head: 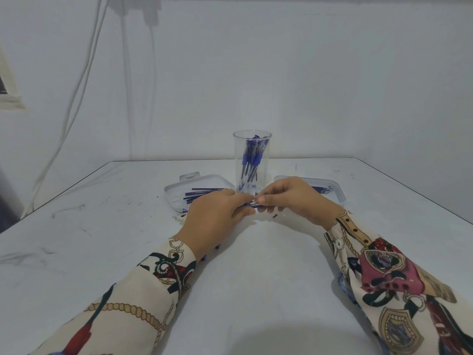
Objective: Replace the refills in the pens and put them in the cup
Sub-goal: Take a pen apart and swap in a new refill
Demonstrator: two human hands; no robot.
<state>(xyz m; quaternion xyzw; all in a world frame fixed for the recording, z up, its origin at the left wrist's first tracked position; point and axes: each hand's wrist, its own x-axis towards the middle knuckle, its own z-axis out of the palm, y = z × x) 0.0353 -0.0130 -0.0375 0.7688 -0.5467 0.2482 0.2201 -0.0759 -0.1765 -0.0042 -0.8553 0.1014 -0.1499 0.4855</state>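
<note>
Both hands meet near the middle of the white worktop (256, 278), the left hand (213, 221) and right hand (294, 201) each pinching an end of a slim blue pen (252, 204). Just beyond stands a tall clear plastic cup (252, 160) holding blue pens, flanked by two shallow white trays (171, 193) of refills.

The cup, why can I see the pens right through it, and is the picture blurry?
Head view: the cup is clear plastic, so the blue pens inside show through; light is soft and even, with a faint shadow near the bottom edge of the table; the hands look slightly soft.
</note>
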